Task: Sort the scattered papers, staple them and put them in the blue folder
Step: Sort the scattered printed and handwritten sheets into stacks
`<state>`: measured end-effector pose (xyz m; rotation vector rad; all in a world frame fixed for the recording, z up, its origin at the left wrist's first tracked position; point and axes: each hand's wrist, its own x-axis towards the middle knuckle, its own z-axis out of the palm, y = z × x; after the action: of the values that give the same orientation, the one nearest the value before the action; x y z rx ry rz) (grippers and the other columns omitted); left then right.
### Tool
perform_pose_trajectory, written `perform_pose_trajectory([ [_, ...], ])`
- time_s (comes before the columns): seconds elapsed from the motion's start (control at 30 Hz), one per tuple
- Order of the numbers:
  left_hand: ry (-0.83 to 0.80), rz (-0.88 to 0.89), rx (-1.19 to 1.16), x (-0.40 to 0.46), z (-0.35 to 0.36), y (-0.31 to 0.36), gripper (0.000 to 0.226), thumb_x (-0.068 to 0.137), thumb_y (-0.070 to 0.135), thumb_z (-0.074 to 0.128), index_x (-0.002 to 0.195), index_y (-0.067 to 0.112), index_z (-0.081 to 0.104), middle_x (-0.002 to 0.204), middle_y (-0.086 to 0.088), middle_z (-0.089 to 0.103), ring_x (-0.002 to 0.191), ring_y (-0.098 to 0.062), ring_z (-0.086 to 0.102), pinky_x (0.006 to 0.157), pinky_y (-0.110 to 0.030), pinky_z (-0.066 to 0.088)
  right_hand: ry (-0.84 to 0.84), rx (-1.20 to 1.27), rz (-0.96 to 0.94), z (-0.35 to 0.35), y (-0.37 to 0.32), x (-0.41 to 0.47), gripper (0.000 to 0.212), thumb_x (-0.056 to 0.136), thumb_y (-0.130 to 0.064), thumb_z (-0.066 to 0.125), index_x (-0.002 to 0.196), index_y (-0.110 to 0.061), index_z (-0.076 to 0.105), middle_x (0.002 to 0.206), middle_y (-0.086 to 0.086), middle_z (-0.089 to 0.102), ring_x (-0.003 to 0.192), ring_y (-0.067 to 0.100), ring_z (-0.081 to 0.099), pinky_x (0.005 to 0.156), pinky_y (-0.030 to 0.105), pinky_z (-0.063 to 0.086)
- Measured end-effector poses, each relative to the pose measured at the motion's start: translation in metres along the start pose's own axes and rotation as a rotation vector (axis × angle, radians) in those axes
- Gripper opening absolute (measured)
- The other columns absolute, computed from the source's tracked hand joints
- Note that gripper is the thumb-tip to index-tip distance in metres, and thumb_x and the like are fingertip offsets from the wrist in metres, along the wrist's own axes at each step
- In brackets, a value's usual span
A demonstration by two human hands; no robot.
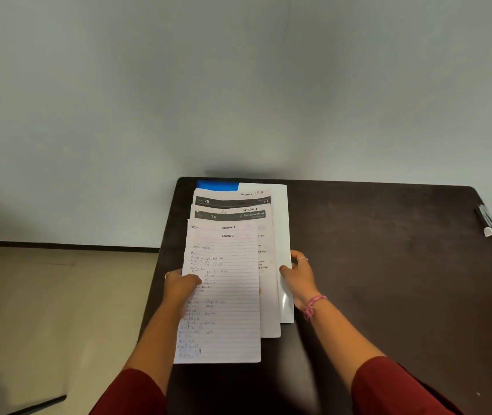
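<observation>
Papers (226, 283) lie fanned along the table's (388, 295) left edge, long axis running away from the person, with open tabletop to the right. Left hand (180, 287) pinches their left edge; right hand (298, 274) pinches the right edge, fingers curled.

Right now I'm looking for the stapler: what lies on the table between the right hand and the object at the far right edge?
Only bare table between the right hand and that silvery object, in the head view.

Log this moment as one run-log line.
stage: gathering papers | left hand: holds lined sheet | right hand: grips white sheet edge | blue folder: beneath stack | stapling: not visible
</observation>
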<state>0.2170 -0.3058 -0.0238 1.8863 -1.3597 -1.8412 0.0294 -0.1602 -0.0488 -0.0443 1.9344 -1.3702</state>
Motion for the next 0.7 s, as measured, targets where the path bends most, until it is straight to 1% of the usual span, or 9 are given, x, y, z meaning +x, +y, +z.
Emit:
perform_pose_trajectory([
  [0.07,-0.016,0.027,0.001,-0.013,0.019,-0.004,0.012,0.088,-0.006,0.054,0.088,0.005,0.056,0.09,-0.008,0.065,0.082,-0.027,0.064,0.076,-0.04,0.054,0.007,0.017,0.003,-0.022,0.002,-0.003,0.031,0.091,0.005,0.05,0.114,-0.017,0.048,0.104,0.006,0.064,0.092,0.019,0.063,0.075,0.028,0.054],
  [0.13,-0.022,0.041,-0.01,-0.025,0.038,-0.007,0.012,0.086,-0.008,0.054,0.09,0.003,0.057,0.09,-0.009,0.066,0.082,-0.028,0.065,0.074,-0.04,0.055,0.016,0.025,0.0,-0.047,0.003,-0.005,0.031,0.092,0.004,0.05,0.116,-0.015,0.049,0.1,0.004,0.064,0.088,0.016,0.063,0.072,0.026,0.053],
  [0.23,-0.049,0.024,-0.024,-0.041,0.069,-0.014,0.017,0.083,-0.01,0.054,0.097,-0.002,0.059,0.091,-0.014,0.07,0.085,-0.035,0.065,0.082,-0.051,0.053,0.03,0.032,0.002,-0.086,0.003,-0.006,0.031,0.092,0.003,0.051,0.116,-0.016,0.049,0.102,0.006,0.065,0.089,0.018,0.064,0.074,0.028,0.054],
  [0.3,-0.062,0.014,-0.026,-0.053,0.092,-0.019,0.016,0.083,-0.01,0.054,0.096,-0.002,0.059,0.09,-0.014,0.07,0.082,-0.034,0.063,0.083,-0.054,0.052,0.025,0.029,-0.003,-0.114,0.002,-0.007,0.03,0.093,0.002,0.051,0.115,-0.018,0.048,0.1,0.005,0.065,0.09,0.019,0.065,0.072,0.027,0.053],
  [0.4,-0.063,0.014,-0.045,-0.071,0.124,-0.025,0.015,0.082,-0.01,0.054,0.094,-0.003,0.058,0.089,-0.016,0.07,0.078,-0.032,0.059,0.076,-0.05,0.051,0.022,0.019,-0.009,-0.153,0.002,-0.009,0.03,0.093,0.001,0.052,0.116,-0.018,0.047,0.102,0.006,0.066,0.094,0.022,0.065,0.072,0.028,0.054],
  [0.47,-0.073,0.009,-0.07,-0.081,0.147,-0.031,0.016,0.08,-0.01,0.054,0.095,-0.005,0.058,0.088,-0.018,0.068,0.076,-0.031,0.056,0.07,-0.045,0.048,0.02,-0.001,-0.01,-0.18,0.003,-0.008,0.03,0.093,-0.001,0.053,0.117,-0.018,0.047,0.103,0.006,0.065,0.096,0.022,0.064,0.072,0.028,0.054],
  [0.53,-0.086,0.002,-0.077,-0.091,0.168,-0.036,0.015,0.079,-0.01,0.054,0.093,-0.005,0.058,0.086,-0.02,0.066,0.075,-0.03,0.053,0.068,-0.042,0.045,0.028,-0.004,-0.006,-0.204,0.004,-0.006,0.031,0.093,-0.001,0.054,0.119,-0.018,0.047,0.105,0.006,0.065,0.096,0.023,0.064,0.073,0.029,0.054],
  [0.63,-0.084,0.016,-0.084,-0.109,0.201,-0.041,0.012,0.08,-0.011,0.054,0.086,-0.001,0.057,0.085,-0.018,0.067,0.072,-0.03,0.057,0.065,-0.04,0.049,0.035,-0.004,-0.006,-0.24,0.007,-0.002,0.029,0.093,-0.001,0.053,0.117,-0.018,0.048,0.106,0.007,0.065,0.097,0.024,0.065,0.073,0.031,0.055],
  [0.7,-0.081,0.022,-0.093,-0.12,0.22,-0.044,0.013,0.081,-0.012,0.053,0.087,-0.002,0.058,0.085,-0.015,0.069,0.073,-0.03,0.061,0.067,-0.039,0.052,0.039,-0.005,-0.005,-0.26,0.009,-0.001,0.029,0.093,-0.001,0.053,0.116,-0.019,0.048,0.107,0.007,0.065,0.096,0.023,0.065,0.072,0.03,0.055],
])
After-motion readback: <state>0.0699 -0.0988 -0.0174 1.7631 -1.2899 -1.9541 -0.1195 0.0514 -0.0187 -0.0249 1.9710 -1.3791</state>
